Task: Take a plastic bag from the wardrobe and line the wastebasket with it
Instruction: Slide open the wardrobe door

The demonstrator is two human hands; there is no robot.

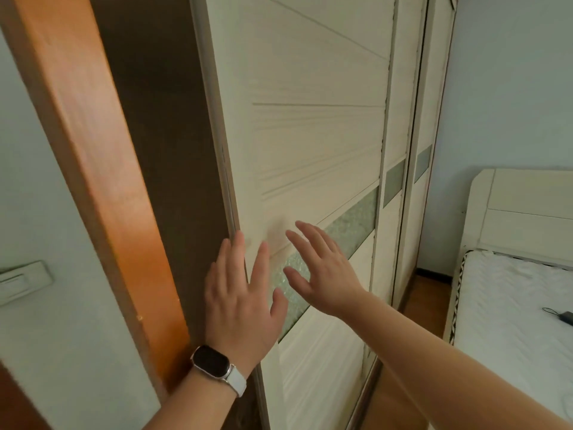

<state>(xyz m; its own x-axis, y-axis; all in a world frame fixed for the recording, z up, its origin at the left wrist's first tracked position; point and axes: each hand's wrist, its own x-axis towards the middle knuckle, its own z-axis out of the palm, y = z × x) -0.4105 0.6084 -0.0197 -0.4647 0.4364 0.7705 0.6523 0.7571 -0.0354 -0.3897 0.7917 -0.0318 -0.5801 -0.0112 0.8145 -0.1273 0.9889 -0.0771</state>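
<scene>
Head view: cream grooved wardrobe shut.

Both forearms are bare, with no sleeves in view. The left hand, at lower centre of the frame, has a smartwatch on its wrist: a dark rounded-rectangular screen in a silver case on a white band. The right hand wears nothing.

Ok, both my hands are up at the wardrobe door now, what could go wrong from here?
1. Your left hand has fingertips at the edge of the wardrobe door, next to the dark side panel; they could get pinched as it slides.
2. Your right hand is over the frosted glass strip; pressing there may stress the glass. Push on the wood instead.
</scene>
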